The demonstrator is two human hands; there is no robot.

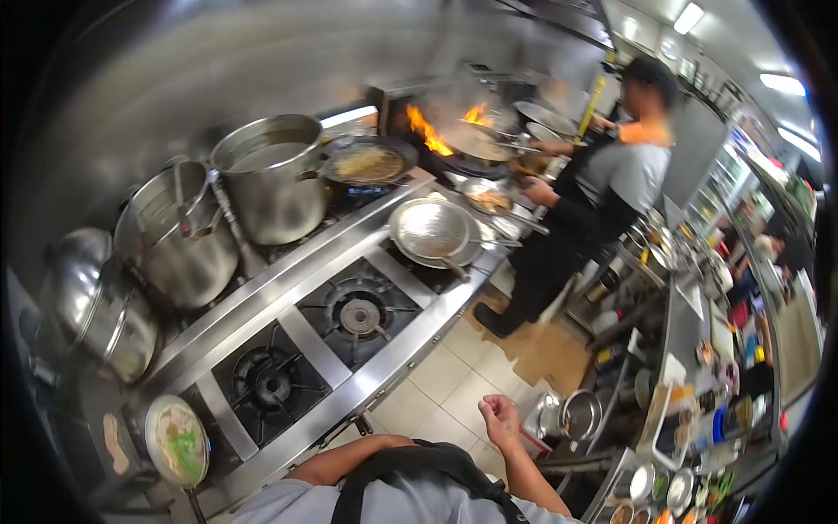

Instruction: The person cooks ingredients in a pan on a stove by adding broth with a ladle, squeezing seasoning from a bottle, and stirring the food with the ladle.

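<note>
My right hand (500,419) is raised in front of my body over the tiled floor, its fingers curled together; what it holds, if anything, is too small to tell. My left forearm (349,456) bends in toward my waist, and the hand itself is hidden. Two unlit burners (360,316) lie on the steel stove before me. At the lower left, a pan (177,441) holds pale food with something green. A strainer (429,229) rests over a pan at the stove's right end.
Large steel pots (271,179) line the back of the stove. A co-worker (602,183) in a dark apron stands by a flaming wok (476,144). Brown cardboard (550,349) lies on the floor. Shelves and a counter with bowls (642,480) run along the right.
</note>
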